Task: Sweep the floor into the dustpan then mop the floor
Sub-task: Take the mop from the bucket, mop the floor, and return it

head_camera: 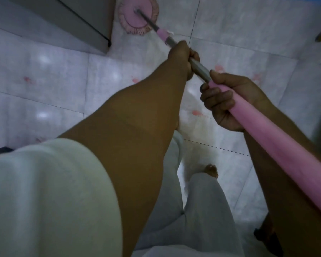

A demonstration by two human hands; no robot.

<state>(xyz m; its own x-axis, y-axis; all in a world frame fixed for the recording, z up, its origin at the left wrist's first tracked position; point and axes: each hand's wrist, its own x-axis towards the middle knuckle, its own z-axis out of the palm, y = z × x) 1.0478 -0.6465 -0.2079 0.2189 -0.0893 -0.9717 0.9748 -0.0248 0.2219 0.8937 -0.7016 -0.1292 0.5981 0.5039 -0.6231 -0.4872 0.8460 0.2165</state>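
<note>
One white sleeve (44, 191); two hands, left hand (182, 58) and right hand (228, 102), gripping one mop pole (267, 140); one pink mop head (135, 17)

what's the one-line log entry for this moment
phase: mopping | left hand: grips grey shaft | right hand: grips pink handle | mop head: on tiled floor, beside grey unit

A home interior is indicated; pale marbled floor tiles (239, 34) are seen (dark grout lines); a bare foot (210, 170) is noted.
</note>
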